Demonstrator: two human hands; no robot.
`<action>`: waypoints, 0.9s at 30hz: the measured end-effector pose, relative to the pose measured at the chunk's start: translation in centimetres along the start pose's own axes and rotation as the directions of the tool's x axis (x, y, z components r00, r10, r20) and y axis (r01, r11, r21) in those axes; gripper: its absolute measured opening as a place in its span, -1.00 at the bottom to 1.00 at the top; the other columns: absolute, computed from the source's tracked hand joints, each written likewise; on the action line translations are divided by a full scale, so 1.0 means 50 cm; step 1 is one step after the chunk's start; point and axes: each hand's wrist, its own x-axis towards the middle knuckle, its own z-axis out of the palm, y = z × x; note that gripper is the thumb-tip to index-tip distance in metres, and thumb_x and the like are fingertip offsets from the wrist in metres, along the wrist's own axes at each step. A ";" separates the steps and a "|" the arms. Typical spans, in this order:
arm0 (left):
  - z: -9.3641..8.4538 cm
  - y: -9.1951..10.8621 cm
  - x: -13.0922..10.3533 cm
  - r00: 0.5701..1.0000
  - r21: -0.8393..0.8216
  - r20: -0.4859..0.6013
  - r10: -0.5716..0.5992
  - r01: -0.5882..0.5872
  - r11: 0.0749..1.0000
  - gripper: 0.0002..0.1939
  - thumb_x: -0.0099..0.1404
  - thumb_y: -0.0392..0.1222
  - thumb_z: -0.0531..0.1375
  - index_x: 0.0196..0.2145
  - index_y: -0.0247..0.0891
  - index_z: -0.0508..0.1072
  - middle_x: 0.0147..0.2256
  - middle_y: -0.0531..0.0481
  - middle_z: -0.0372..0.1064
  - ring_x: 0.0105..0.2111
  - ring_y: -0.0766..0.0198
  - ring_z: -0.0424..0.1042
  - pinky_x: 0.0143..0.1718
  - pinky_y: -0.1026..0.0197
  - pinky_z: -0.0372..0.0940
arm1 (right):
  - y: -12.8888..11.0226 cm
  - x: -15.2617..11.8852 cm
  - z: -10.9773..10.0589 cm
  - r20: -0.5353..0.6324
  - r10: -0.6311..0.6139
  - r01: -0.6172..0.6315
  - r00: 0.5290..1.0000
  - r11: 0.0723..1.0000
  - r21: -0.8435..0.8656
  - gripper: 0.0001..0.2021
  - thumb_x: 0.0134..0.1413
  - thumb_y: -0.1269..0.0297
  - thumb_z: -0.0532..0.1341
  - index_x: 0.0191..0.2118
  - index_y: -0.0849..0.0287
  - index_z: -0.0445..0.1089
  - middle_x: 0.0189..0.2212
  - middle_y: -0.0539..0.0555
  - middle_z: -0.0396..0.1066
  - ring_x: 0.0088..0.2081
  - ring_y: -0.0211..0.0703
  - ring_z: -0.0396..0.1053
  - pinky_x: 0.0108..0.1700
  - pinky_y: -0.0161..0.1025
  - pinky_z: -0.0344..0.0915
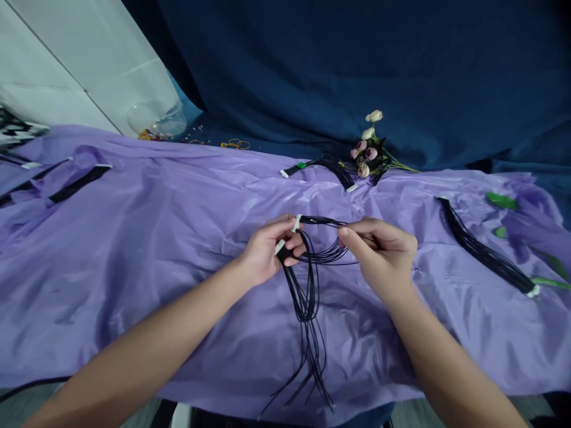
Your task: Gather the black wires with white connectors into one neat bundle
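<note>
My left hand (270,249) is closed on a bundle of thin black wires (306,303) near two white connectors. One white connector (297,223) sits at the fingertips, the other (279,247) lies lower against the fingers. To the right, my right hand (379,249) pinches the black wires between thumb and fingers, level with the upper connector. Part of the bundle runs between both hands, and the rest hangs down in a loop with loose ends spread near the front edge of the purple cover.
A purple cover (187,285) lies over the table. Behind my hands are a short black cable (330,166) and artificial flowers (370,151). Another black cable (486,252) lies at the right, more (78,183) at the left. A clear container (167,120) stands at the back left.
</note>
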 end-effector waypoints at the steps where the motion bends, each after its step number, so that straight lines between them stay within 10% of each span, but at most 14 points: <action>1: -0.001 -0.001 -0.001 1.000 0.005 0.015 -0.012 0.012 1.000 -0.88 0.23 -0.22 0.09 -0.43 -0.30 0.33 -0.67 0.13 -0.01 -0.67 0.38 0.15 -0.75 0.40 -0.04 | 0.001 0.000 0.002 0.003 -0.039 0.039 0.999 0.998 -0.051 -0.93 -0.01 0.35 0.31 -0.46 0.17 0.47 -0.69 -0.10 0.18 -0.63 -0.42 0.02 -0.57 -0.35 -0.01; 7: -0.006 -0.002 -0.004 0.995 0.029 0.095 -0.036 0.033 0.999 -0.84 0.25 -0.19 0.07 -0.44 -0.29 0.32 -0.68 0.13 0.00 -0.67 0.37 0.16 -0.72 0.38 -0.04 | -0.001 -0.001 0.010 0.109 -0.281 0.298 0.954 0.930 -0.214 -0.95 0.00 0.44 0.28 -0.45 0.21 0.45 -0.67 -0.08 0.26 -0.63 -0.42 0.09 -0.56 -0.37 0.06; 27: -0.003 -0.004 -0.008 0.990 0.066 0.138 0.003 -0.013 0.998 -0.86 0.26 -0.20 0.07 -0.44 -0.25 0.21 -0.68 0.13 0.06 -0.64 0.37 0.21 -0.74 0.43 0.02 | -0.006 -0.001 0.012 0.157 -0.345 0.374 0.926 0.894 -0.246 -0.92 0.01 0.49 0.25 -0.43 0.18 0.42 -0.58 -0.03 0.41 -0.62 -0.39 0.18 -0.56 -0.38 0.15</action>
